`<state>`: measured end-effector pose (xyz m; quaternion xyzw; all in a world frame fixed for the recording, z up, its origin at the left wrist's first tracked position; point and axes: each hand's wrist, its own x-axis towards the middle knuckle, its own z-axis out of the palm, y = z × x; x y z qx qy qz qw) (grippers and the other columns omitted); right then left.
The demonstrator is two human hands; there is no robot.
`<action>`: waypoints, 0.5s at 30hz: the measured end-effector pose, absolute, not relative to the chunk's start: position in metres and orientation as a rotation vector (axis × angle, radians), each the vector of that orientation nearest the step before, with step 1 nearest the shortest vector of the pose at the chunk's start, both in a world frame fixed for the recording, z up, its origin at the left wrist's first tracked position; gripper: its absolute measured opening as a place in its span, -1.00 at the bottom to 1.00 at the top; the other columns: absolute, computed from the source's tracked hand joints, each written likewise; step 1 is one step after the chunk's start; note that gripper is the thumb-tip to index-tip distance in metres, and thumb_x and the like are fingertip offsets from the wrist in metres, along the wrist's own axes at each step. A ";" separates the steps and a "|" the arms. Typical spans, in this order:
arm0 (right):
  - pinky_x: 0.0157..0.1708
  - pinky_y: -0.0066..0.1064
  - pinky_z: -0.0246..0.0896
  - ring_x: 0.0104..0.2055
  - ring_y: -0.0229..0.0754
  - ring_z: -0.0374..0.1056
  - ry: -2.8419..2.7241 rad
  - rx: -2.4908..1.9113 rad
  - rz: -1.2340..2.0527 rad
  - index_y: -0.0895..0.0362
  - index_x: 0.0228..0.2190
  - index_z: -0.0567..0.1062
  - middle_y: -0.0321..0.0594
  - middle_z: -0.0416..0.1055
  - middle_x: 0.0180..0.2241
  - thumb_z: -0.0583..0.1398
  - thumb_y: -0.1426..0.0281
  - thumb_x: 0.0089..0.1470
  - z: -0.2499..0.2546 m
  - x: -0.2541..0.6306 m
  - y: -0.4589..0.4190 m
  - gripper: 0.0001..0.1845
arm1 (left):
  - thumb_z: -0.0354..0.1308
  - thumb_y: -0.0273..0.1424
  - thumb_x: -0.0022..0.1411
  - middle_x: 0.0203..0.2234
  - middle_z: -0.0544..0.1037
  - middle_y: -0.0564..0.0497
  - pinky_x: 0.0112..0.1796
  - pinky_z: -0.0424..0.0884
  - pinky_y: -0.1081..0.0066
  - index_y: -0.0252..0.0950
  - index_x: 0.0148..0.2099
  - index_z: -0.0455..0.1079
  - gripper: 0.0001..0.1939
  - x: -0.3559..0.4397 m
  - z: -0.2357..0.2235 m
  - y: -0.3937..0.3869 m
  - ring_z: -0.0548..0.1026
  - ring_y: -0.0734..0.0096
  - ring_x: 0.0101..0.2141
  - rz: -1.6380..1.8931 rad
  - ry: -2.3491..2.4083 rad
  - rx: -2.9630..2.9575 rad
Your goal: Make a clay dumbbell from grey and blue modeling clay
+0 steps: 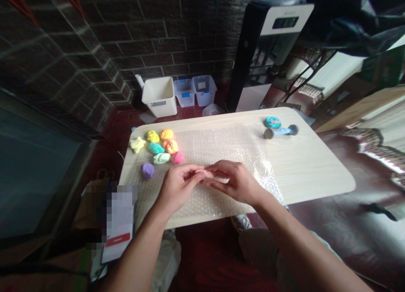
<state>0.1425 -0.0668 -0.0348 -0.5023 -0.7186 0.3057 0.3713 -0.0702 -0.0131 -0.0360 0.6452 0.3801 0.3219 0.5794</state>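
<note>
My left hand and my right hand meet at the fingertips over the bubble wrap. Both have their fingers pinched together; a small bluish spot shows just behind them, but whatever they hold is hidden. Left of my hands lie soft clay-like lumps: a purple lump, a pink lump, a pale green lump, a teal lump, an orange lump, and several yellow ones, including a pale star-shaped piece.
At the table's far right lie a teal round piece with an orange stripe and a blue dumbbell-shaped object with grey ends. Behind stand a white basket, two clear bins and a water dispenser.
</note>
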 end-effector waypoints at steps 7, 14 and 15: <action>-0.33 -0.35 0.25 -0.36 -0.18 0.49 -1.993 -1.351 0.702 0.17 -0.16 0.66 -0.14 0.64 -0.29 0.22 0.25 0.41 -0.033 0.145 -0.066 -0.72 | 0.31 -0.36 0.39 -0.31 0.78 -0.09 -0.25 0.60 0.42 -0.33 -0.13 0.67 -0.84 -0.074 -0.031 -0.012 0.68 0.34 -0.35 0.839 0.892 1.564; -0.30 -0.32 0.28 -0.33 -0.15 0.49 -1.934 -1.355 0.696 0.16 -0.16 0.66 -0.14 0.61 -0.32 0.22 0.25 0.40 -0.030 0.143 -0.068 -0.72 | 0.44 -0.30 0.28 -0.20 0.77 -0.14 -0.21 0.62 0.36 -0.32 -0.05 0.60 -0.74 -0.070 -0.040 -0.013 0.73 0.21 -0.22 0.798 0.867 1.410; -0.30 -0.33 0.28 -0.33 -0.15 0.49 -1.927 -1.351 0.713 0.16 -0.15 0.66 -0.15 0.61 -0.31 0.23 0.26 0.39 -0.030 0.142 -0.068 -0.74 | 0.44 -0.31 0.28 -0.21 0.77 -0.15 -0.21 0.62 0.35 -0.32 -0.06 0.60 -0.75 -0.071 -0.041 -0.012 0.73 0.21 -0.23 0.797 0.878 1.417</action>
